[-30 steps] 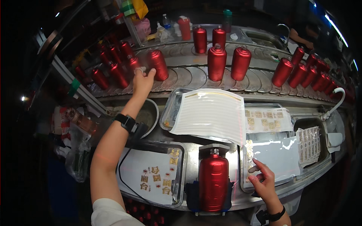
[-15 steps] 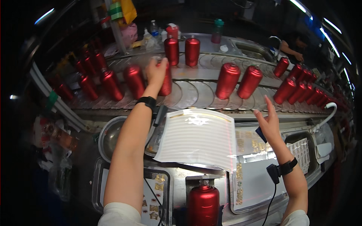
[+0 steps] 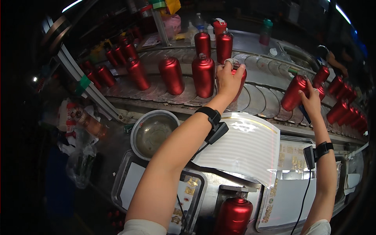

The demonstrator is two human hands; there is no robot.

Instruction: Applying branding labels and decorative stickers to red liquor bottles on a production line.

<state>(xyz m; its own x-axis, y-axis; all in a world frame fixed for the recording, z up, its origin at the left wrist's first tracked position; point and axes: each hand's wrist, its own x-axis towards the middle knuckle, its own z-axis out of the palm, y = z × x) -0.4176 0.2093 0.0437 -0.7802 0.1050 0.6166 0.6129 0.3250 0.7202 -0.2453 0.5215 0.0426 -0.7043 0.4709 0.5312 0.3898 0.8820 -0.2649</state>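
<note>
My left hand (image 3: 228,81) is closed round the upper part of a red metallic bottle (image 3: 239,87) standing in the front row of the conveyor. At the right, my right hand (image 3: 311,102) has its thumb and fingers on the shoulder of another red bottle (image 3: 293,96), which leans slightly. A dark blue flat piece (image 3: 305,114) shows beneath that palm; how it is held is hidden. One more red bottle (image 3: 320,89) stands partly behind my right fingers. Just left of my left hand is a red bottle (image 3: 203,76). Nearest me, a red bottle (image 3: 235,215) rests in a metal holder.
A white striped sheet (image 3: 239,149) lies below my hands. Trays with gold-printed sheets flank it, a left tray (image 3: 201,188) and a right tray (image 3: 260,225). A metal bowl (image 3: 143,145) stands left. Several red bottles line the conveyor (image 3: 260,98). A person's arm (image 3: 336,64) shows far right.
The view has shifted, so most things appear farther right. My left hand stays on a bottle. My right hand, earlier spread in the air above the tray, has moved forward onto a bottle.
</note>
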